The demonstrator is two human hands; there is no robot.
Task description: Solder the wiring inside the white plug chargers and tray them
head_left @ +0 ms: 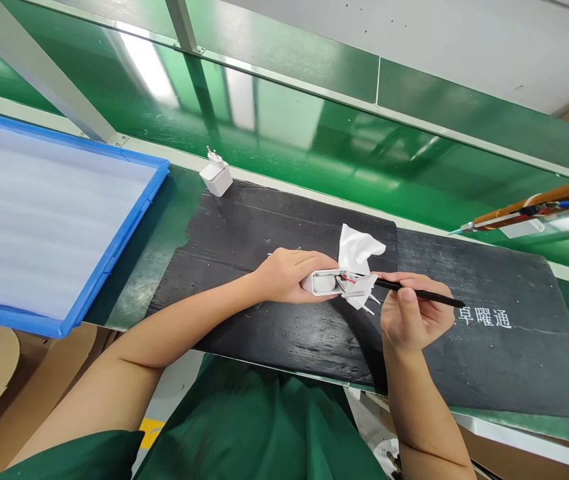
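My left hand (294, 275) is closed around a white plug adapter housing (323, 283) above the black mat. The housing is open at its right side, where a red wire and a dark one run to a white end piece (359, 287) with two metal pins. Between the fingers of my right hand (414, 310) is a slim black stick-like tool (427, 293), slanting down to the right. Its left tip reaches the open part of the adapter and is partly hidden. Behind the adapter lies a crumpled white cloth (359, 245), close to my left fingers.
A second white plug adapter (217, 175) stands at the mat's far left corner, pins up. To the left sits a blue-rimmed tray (137, 230) with a white lining. An orange-brown tool with a pale tip (519, 208) juts in from the right over the black mat (504, 367).
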